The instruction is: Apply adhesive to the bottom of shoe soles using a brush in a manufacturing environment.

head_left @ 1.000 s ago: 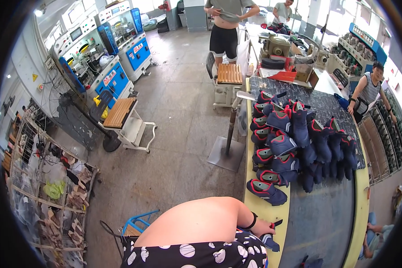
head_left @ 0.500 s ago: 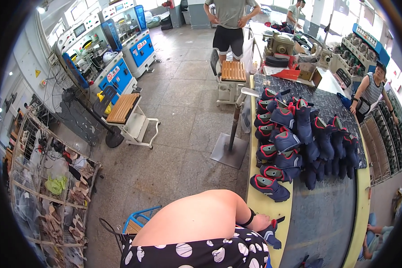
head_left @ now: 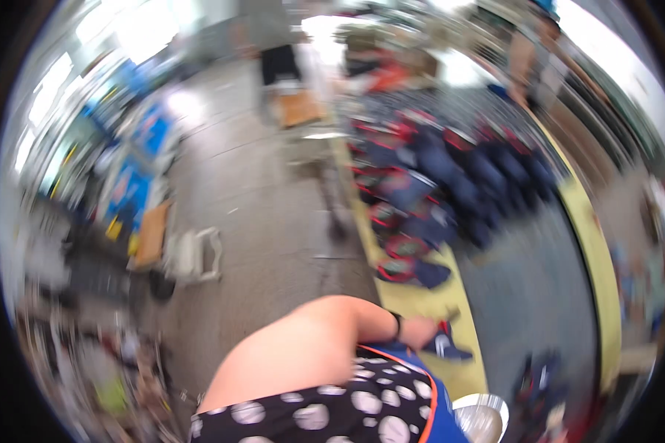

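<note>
My left arm reaches across from the lower edge, a black band at its wrist. Near the inner edge of the long table, my left hand (head_left: 419,334) is closed on the collar end of a navy shoe (head_left: 449,346) with red lining. The shoe is low over or on the table's yellow strip (head_left: 462,369); the blur hides which. My right hand is not in view. Farther up the table lies a big pile of similar navy shoes (head_left: 488,173). More dark shoes (head_left: 537,380) are at the lower right, smeared by motion.
A shiny metal bowl (head_left: 482,419) sits by my apron at the lower edge. Across the table at upper right stands a person (head_left: 543,63); another (head_left: 270,37) stands in the far aisle. Blue-fronted machines (head_left: 129,192), a wooden-topped seat (head_left: 152,235) and a loaded rack (head_left: 103,362) line the left.
The view has swung, so the table and shoe pile now appear farther left and higher, and blurred. The metal bowl has come into sight. My left hand still holds the shoe.
</note>
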The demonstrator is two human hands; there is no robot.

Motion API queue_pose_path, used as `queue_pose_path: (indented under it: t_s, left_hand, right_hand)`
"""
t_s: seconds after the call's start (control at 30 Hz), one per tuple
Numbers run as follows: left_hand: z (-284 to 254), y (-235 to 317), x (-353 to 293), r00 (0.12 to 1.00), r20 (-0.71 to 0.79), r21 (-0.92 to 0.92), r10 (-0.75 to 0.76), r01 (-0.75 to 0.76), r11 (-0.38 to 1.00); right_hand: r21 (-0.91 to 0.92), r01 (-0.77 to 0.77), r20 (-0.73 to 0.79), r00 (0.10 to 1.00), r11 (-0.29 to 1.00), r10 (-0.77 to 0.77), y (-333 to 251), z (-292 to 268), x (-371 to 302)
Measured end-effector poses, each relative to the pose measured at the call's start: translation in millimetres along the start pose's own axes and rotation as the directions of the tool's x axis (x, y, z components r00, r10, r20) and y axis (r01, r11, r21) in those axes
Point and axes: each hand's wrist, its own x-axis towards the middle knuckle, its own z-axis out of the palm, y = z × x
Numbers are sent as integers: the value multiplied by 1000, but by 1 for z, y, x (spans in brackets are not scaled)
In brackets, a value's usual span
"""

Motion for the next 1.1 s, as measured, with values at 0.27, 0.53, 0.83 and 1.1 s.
queue_pose_path:
  t_s: [0.27, 0.53, 0.83, 1.1]
  left_hand:
    - [-57, 43, 66, 948, 246, -422, -199, 290, 859]
    - [-5, 132, 275, 953, 131, -281, -272, 299, 912]
    - [23, 135, 349, 941, -135, -169, -310, 286, 943]
    - [-68, 109, 289, 981, -103, -173, -162, 142, 975]
  right_hand:
    - [367, -199, -155, 950, 909, 270, 21, -55, -39]
    - [159, -289, -609, 724, 944, 325, 48, -169, -110]
    - [93, -444, -777, 528, 891, 344, 70, -248, -186]
    - [-720, -310, -346, 936, 621, 66, 60, -169, -116]
